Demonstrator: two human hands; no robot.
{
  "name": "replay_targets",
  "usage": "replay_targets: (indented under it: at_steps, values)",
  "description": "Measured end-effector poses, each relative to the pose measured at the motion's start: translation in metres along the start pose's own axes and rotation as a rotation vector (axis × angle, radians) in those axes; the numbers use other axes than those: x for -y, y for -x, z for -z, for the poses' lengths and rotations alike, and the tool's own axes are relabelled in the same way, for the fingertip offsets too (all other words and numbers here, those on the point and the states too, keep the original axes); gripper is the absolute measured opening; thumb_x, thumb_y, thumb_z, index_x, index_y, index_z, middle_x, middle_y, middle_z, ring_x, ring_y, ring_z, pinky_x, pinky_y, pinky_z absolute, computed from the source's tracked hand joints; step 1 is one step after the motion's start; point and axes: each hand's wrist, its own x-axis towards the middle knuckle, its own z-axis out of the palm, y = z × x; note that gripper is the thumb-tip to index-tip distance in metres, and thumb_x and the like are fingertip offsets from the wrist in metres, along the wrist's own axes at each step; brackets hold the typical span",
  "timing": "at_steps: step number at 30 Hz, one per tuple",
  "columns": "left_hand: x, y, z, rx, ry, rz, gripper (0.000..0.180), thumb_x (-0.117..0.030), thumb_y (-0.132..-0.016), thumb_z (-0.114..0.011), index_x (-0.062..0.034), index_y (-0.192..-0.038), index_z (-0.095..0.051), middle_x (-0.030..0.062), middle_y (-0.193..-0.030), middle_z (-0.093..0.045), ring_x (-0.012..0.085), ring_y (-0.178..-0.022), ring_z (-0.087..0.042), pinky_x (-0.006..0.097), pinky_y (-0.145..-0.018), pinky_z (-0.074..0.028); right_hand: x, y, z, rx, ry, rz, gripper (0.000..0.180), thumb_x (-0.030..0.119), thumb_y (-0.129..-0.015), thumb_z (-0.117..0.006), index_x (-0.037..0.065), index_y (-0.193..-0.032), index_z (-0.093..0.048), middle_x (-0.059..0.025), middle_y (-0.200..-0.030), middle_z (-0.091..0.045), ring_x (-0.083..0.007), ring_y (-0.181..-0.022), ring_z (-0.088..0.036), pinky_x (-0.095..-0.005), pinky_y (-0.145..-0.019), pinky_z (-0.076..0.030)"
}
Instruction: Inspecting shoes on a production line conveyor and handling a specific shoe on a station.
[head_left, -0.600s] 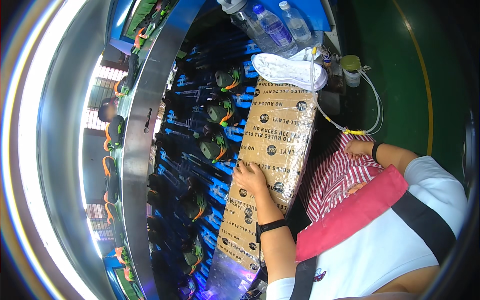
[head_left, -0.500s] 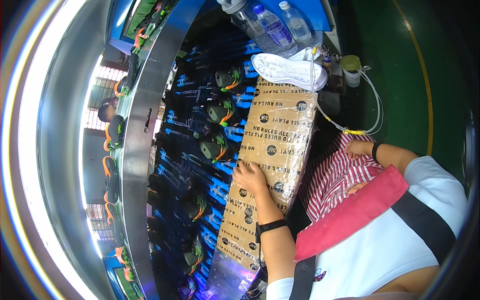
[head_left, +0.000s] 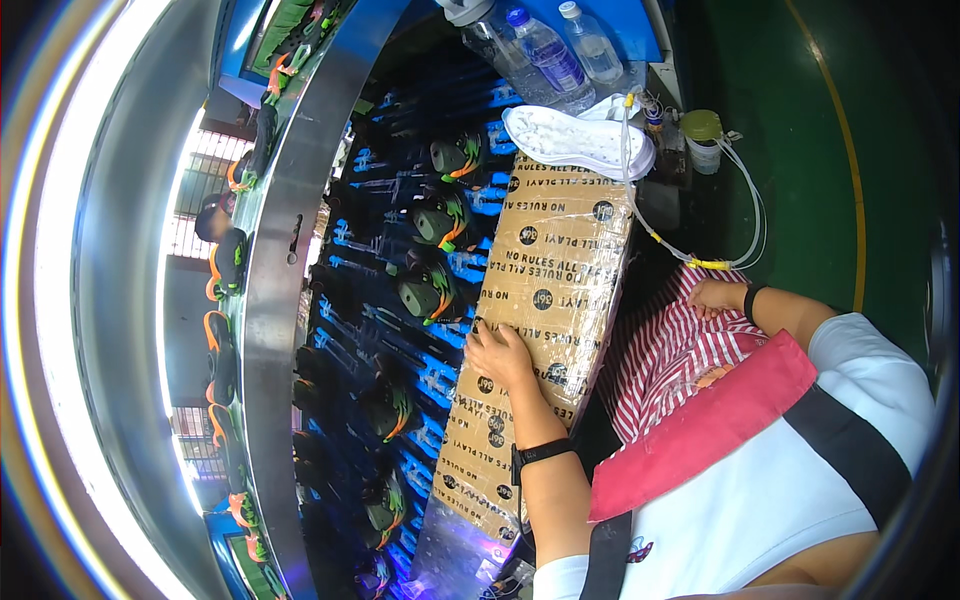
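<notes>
My left hand [head_left: 500,358] lies palm down on a long ledge [head_left: 555,262] covered in printed brown cardboard and clear tape. Its fingers are apart, holding nothing, with the tips at the ledge's left edge. My right hand [head_left: 714,297] rests on the red-and-white striped cloth [head_left: 665,360] at my lap, fingers loosely bent and nothing seen in them. Beyond the left hand, several black shoe uppers [head_left: 428,290] with green and orange trim sit in rows among blue fittings [head_left: 470,268]. A white shoe sole [head_left: 575,140] lies at the ledge's far end.
Clear bottles [head_left: 548,58] stand beyond the sole. A looped pale cord [head_left: 755,200] hangs by a lidded cup [head_left: 702,135]. Along the left runs a metal rail [head_left: 275,270], with more dark and orange shoe parts [head_left: 232,262] behind it. Green floor [head_left: 800,150] lies at right.
</notes>
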Motion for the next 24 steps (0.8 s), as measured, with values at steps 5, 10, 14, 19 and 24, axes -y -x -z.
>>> replay_targets:
  at_steps: [5,10,14,19,24]
  values:
    - [-0.009,-0.001,-0.009,0.036,0.016,-0.019,0.042,-0.033,-0.081,-0.050,-0.0105,-0.116,-0.053,0.0190,-0.126,-0.042,0.0361,-0.119,-0.034,0.047,-0.101,-0.022,-0.012,0.002,0.006,-0.016,-0.034,-0.013,0.021,0.011,-0.088,-0.045,0.000,-0.103,-0.054,-0.0143,-0.068,-0.062,-0.0178,-0.045,-0.057,-0.0252,-0.038,-0.045]
    - [0.003,0.000,0.001,0.003,-0.004,0.010,0.042,-0.033,-0.081,-0.050,-0.0107,-0.116,-0.053,0.0188,-0.126,-0.042,0.0361,-0.119,-0.034,0.047,-0.100,-0.023,0.002,-0.001,0.000,0.018,-0.015,0.006,0.020,0.011,-0.088,-0.044,0.000,-0.102,-0.053,-0.0139,-0.069,-0.061,-0.0175,-0.046,-0.057,-0.0257,-0.040,-0.045]
    - [-0.005,-0.001,-0.007,0.025,0.010,-0.009,0.042,-0.033,-0.081,-0.050,-0.0108,-0.116,-0.054,0.0189,-0.125,-0.042,0.0362,-0.119,-0.034,0.047,-0.099,-0.024,-0.005,0.005,0.004,-0.001,-0.023,-0.014,0.021,0.012,-0.088,-0.044,0.000,-0.102,-0.054,-0.0137,-0.070,-0.061,-0.0176,-0.046,-0.057,-0.0259,-0.041,-0.045]
    - [-0.002,0.000,-0.003,-0.027,-0.011,-0.020,0.041,-0.032,-0.080,-0.051,-0.0096,-0.114,-0.055,0.0194,-0.123,-0.044,0.0348,-0.116,-0.037,0.046,-0.099,-0.026,0.000,0.004,0.001,0.010,-0.019,-0.001,0.021,0.011,-0.088,-0.045,0.000,-0.102,-0.054,-0.0136,-0.070,-0.061,-0.0176,-0.047,-0.057,-0.0259,-0.041,-0.045]
    - [-0.003,0.000,-0.004,-0.054,-0.020,-0.034,0.039,-0.030,-0.080,-0.052,-0.0083,-0.112,-0.056,0.0202,-0.120,-0.046,0.0336,-0.114,-0.039,0.044,-0.098,-0.027,-0.002,0.003,0.002,-0.001,-0.013,-0.003,0.020,0.011,-0.087,-0.045,0.000,-0.102,-0.054,-0.0135,-0.069,-0.061,-0.0174,-0.046,-0.057,-0.0256,-0.040,-0.045]
